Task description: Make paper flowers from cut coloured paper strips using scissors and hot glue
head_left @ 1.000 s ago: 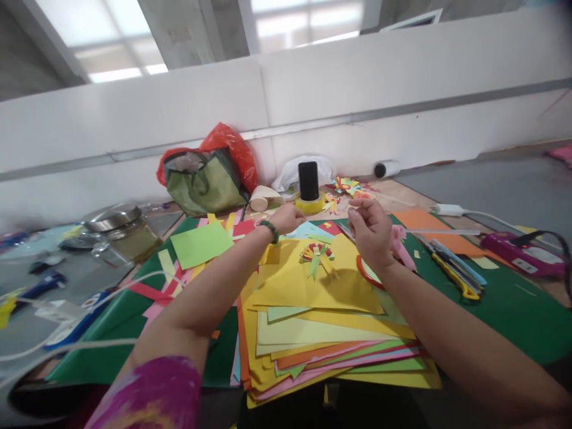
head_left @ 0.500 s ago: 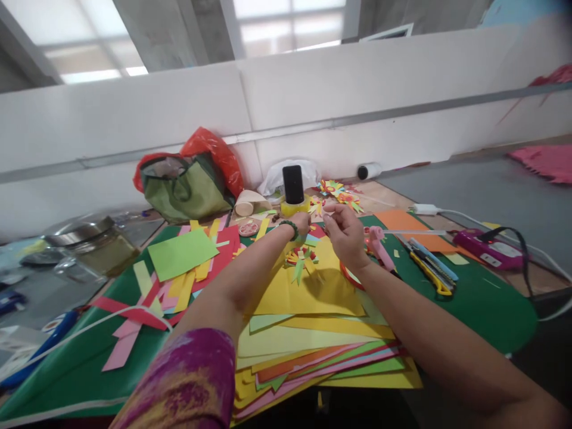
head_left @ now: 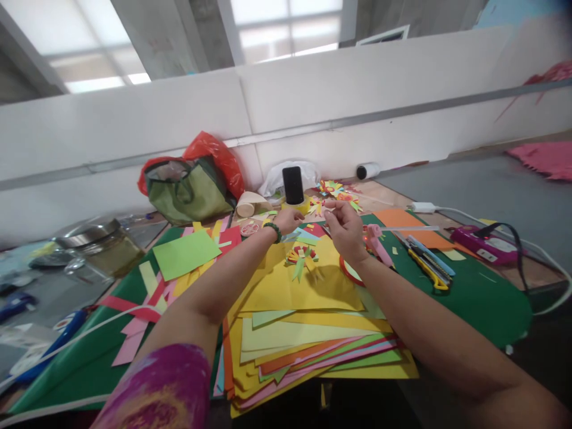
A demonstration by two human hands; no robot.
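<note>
White partition panels back a green cutting mat (head_left: 469,298) strewn with a stack of coloured paper sheets (head_left: 313,339). A thin pale strip (head_left: 329,210) is pinched in the raised fingertips of the right hand (head_left: 346,231), above a small red, yellow and green paper flower (head_left: 302,255). The left hand (head_left: 288,220) is curled just beside it; whether it grips the strip too cannot be told. Fine fingertip work is judged to be in hand, and a steady, light pinch is called for.
</note>
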